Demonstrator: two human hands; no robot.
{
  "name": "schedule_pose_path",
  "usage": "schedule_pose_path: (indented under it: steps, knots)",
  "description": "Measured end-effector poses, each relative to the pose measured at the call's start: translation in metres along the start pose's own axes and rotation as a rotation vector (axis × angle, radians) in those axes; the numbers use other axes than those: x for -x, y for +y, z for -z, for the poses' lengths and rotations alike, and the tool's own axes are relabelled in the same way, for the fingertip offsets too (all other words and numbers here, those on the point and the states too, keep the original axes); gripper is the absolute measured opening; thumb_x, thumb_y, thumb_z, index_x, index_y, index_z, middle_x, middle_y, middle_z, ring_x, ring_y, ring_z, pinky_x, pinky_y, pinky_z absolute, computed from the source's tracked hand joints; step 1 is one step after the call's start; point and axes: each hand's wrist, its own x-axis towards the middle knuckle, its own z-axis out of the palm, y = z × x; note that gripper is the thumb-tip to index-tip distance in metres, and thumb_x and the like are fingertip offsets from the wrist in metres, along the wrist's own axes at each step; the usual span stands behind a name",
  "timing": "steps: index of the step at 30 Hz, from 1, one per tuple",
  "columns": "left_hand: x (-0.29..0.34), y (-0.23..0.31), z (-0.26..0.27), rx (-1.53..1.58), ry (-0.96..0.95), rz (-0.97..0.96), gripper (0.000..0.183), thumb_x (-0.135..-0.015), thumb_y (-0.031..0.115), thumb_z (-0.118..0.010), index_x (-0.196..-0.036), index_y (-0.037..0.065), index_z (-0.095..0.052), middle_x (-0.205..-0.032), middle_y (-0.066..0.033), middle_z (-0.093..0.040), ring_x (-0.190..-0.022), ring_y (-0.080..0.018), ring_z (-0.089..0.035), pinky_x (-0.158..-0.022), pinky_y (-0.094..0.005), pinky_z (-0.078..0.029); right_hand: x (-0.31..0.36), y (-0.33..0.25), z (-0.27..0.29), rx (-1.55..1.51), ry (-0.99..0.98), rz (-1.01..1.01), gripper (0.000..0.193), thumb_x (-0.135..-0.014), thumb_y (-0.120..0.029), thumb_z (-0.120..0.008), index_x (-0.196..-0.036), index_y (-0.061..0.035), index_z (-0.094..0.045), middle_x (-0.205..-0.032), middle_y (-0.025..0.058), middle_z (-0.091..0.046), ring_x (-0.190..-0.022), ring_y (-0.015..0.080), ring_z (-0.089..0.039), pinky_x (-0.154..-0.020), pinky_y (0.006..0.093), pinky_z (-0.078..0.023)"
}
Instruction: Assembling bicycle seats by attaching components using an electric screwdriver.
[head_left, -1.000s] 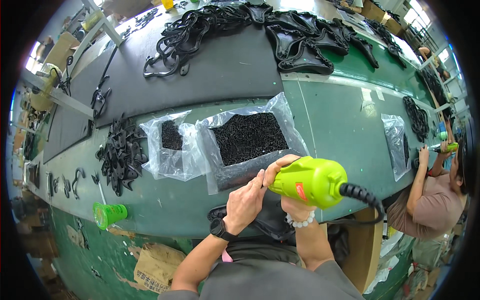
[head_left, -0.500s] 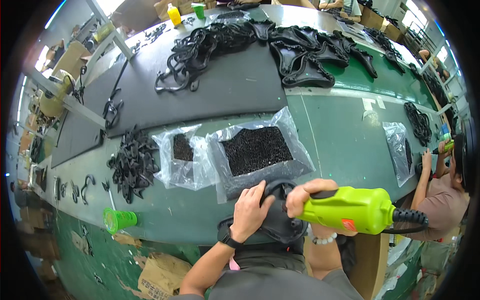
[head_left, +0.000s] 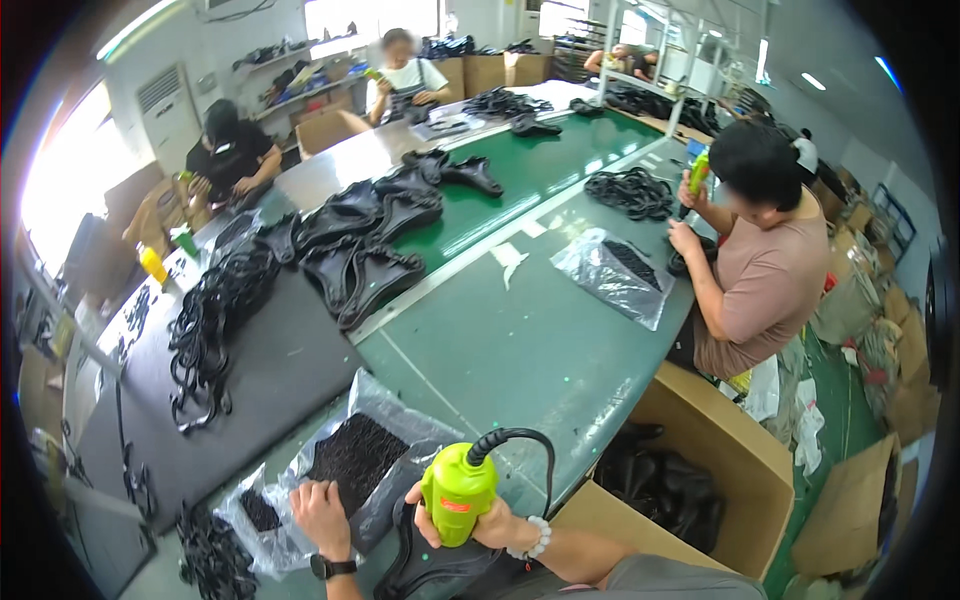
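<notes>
My right hand grips a lime-green electric screwdriver with a black cord looping off its top; its tip is hidden. Under and beside it lies a black saddle-shaped part at the table's near edge. My left hand, with a dark watch on the wrist, reaches over a clear plastic bag of small black pieces. Its fingers are bent together, and whatever they pinch is too small to make out. Beside that hand is a smaller heap of black pieces in clear plastic.
Loose black parts lie at the near left. Beyond, a dark mat bears tangled black frames and saddle-shaped parts. A cardboard box of black parts stands at right. A co-worker with a similar tool sits beyond it.
My view has swung up and to the right. My left hand has left the black part and moved to the bag. The screwdriver, formerly lying sideways, is now held more upright.
</notes>
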Motion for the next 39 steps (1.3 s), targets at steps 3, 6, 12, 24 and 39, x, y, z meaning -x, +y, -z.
schedule_pose_path:
  steps: [3, 6, 12, 24, 39]
  knots:
    - [-0.002, 0.003, -0.002, 0.051, 0.013, -0.037, 0.013, -0.085, 0.013, -0.065, -0.091, 0.002, -0.069, -0.091, -0.0093, -0.063, -0.09, -0.0294, -0.055, -0.084, -0.0401, -0.044, -0.001, -0.005, 0.004, 0.028, 0.003, 0.038, 0.1, -0.075, -0.08, -0.055, -0.128, 0.0038, -0.046, -0.086, 0.0074, -0.06, -0.069, 0.0116, -0.056, -0.061, 0.0251, -0.046]
    - [0.0, 0.009, 0.002, 0.04, 0.069, -0.073, 0.016, -0.088, 0.01, -0.062, -0.097, -0.001, -0.069, -0.088, -0.0115, -0.063, -0.087, -0.0289, -0.056, -0.081, -0.0385, -0.045, -0.001, -0.007, 0.001, 0.029, 0.019, 0.036, 0.101, -0.074, -0.08, -0.055, -0.129, 0.0048, -0.046, -0.086, 0.0074, -0.06, -0.068, 0.0116, -0.055, -0.063, 0.0257, -0.046]
    - [0.026, 0.09, 0.05, 0.993, -0.199, 0.57, 0.018, -0.094, 0.013, -0.061, -0.099, -0.003, -0.064, -0.083, -0.0058, -0.064, -0.07, -0.0137, -0.056, -0.064, -0.0286, -0.047, 0.005, 0.016, 0.004, -0.065, -0.043, 0.413, 0.061, -0.092, -0.043, -0.06, -0.131, 0.0022, -0.046, -0.101, 0.0101, -0.057, -0.083, 0.0161, -0.055, -0.075, 0.0294, -0.043]
    - [0.074, 0.118, 0.057, 1.919, -0.466, 0.86, 0.016, -0.095, 0.0, -0.056, -0.111, 0.001, -0.058, -0.097, -0.0057, -0.06, -0.086, -0.0148, -0.059, -0.076, -0.0258, -0.05, 0.014, -0.001, -0.005, -0.12, 0.164, 0.206, 0.096, -0.067, -0.081, -0.062, -0.132, -0.01, -0.049, -0.088, 0.0126, -0.059, -0.089, 0.0263, -0.055, -0.083, 0.0403, -0.044]
    - [0.108, 0.096, 0.056, 1.159, -0.383, 0.337, 0.042, -0.09, 0.011, -0.065, -0.127, -0.002, -0.051, -0.11, -0.0129, -0.064, -0.095, -0.0207, -0.062, -0.081, -0.0294, -0.05, 0.007, -0.015, 0.011, -0.176, 0.288, 0.364, 0.109, -0.063, -0.096, -0.038, -0.124, -0.007, -0.049, -0.078, 0.0137, -0.058, -0.067, 0.0259, -0.055, -0.068, 0.0398, -0.045]
